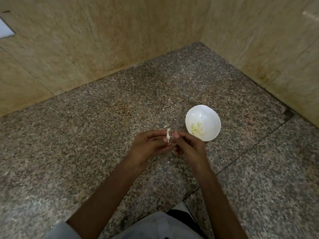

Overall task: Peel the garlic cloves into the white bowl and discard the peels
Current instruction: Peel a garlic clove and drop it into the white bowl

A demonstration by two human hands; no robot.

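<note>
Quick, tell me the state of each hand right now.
Left hand: closed, pinching a half-peeled garlic clove.
Right hand: closed, fingertips pinching the same garlic clove.

Both bare forearms reach forward from the bottom of the view and angle toward each other. The left hand (148, 144) and right hand (189, 146) meet at the fingertips. Their fingers are curled and their thumbs lie on top, pinching a garlic clove (168, 132) between them.

Cloves (196, 129) in bowl (208, 116) — hands' right
</note>
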